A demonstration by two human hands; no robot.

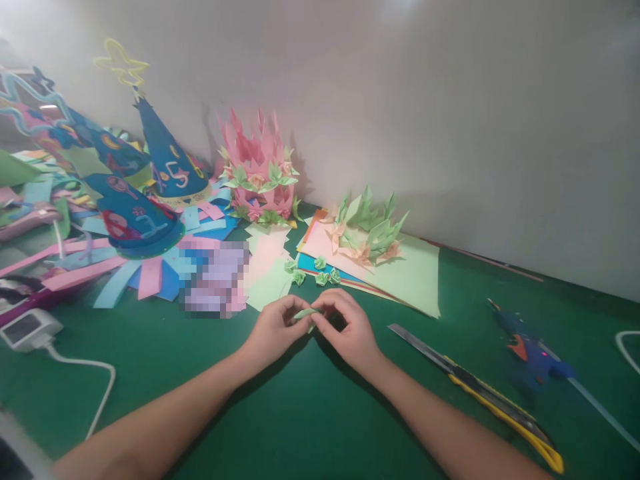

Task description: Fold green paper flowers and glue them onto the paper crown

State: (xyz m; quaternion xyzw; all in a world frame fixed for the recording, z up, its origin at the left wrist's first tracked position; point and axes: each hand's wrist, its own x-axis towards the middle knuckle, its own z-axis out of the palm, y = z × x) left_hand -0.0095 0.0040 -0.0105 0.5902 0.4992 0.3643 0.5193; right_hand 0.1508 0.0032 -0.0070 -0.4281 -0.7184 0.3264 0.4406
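Between my two hands is a small piece of light green paper [306, 313], its exact shape mostly hidden by fingers. My left hand [276, 327] pinches it from the left. From the right, thumb and fingers of my right hand [350, 328] are closed on it too, and the fingertips of both hands meet. Just beyond them several small green paper roses [321, 278] lie on the table. Behind these stands a green paper crown [369, 230] with peach paper flowers, resting on a stack of coloured paper sheets [420, 273].
On the right lie a yellow utility knife [493, 393], blade out, and a blue glue gun [543, 360]. Pink paper crowns [260, 173] and blue cone hats [167, 157] stand at back left among paper strips [75, 267]. A white cable [107, 380] crosses the green table [300, 427].
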